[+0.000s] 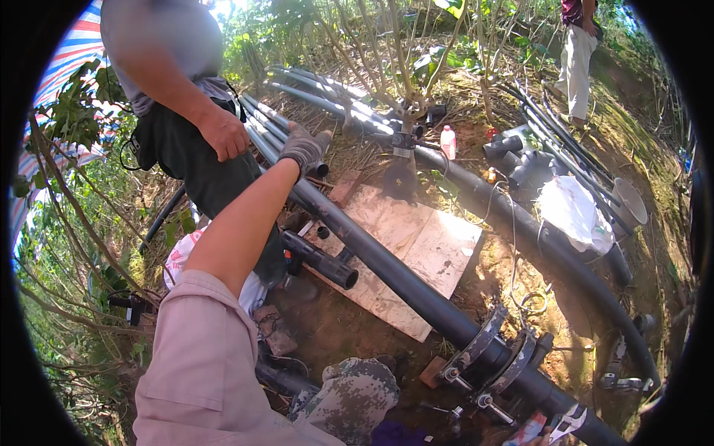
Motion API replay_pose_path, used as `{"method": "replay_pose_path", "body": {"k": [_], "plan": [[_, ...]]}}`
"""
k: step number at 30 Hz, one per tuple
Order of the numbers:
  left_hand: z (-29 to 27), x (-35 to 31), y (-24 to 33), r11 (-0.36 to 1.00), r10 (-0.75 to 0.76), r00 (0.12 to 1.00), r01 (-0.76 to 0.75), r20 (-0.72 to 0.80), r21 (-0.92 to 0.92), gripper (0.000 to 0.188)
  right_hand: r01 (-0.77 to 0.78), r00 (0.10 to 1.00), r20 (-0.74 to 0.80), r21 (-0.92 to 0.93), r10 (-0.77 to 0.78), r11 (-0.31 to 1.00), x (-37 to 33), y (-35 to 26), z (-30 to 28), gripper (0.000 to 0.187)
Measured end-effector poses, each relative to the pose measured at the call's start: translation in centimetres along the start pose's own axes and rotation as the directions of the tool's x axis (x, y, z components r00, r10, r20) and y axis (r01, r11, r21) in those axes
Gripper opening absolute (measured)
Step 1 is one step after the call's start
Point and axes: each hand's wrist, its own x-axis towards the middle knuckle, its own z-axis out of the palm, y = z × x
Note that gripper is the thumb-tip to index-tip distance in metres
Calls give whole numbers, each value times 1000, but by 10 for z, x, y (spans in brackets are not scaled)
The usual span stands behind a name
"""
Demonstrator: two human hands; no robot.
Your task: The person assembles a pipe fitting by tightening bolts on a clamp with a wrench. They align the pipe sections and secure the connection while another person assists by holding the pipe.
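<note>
My left arm reaches forward across the view, and my left hand (303, 151), in a grey glove, is held out with its fingers stretched, above the far end of a long black pipe (387, 256). It holds nothing that I can see. At the lower edge a sliver of my right hand (544, 438) shows at the handle of a silver adjustable wrench (570, 422), beside the pipe; most of that hand is cut off. A metal pipe clamp (482, 349) with two rings and bolts grips the pipe near me.
A co-worker (216, 126) stands at left, one arm hanging. A short black pipe (327, 262) lies near a wooden board (398, 230). Another thick black pipe (550, 249) curves along the right, near a white sack (573, 212). Another person (579, 67) stands far right.
</note>
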Motion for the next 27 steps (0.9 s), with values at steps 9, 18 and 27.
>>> {"method": "replay_pose_path", "body": {"k": [9, 18, 27], "plan": [[51, -352, 7, 653, 220, 20, -746, 975, -132, 83, 239, 962, 72, 239, -263, 941, -2, 26, -29, 54], [63, -438, -24, 835, 407, 272, -498, 872, -235, 67, 314, 882, -343, -80, -322, 946, -25, 24, 9, 26], [117, -419, -68, 953, 75, 145, 280, 987, -114, 65, 322, 862, -412, -8, -297, 947, -19, 35, -23, 20]]}}
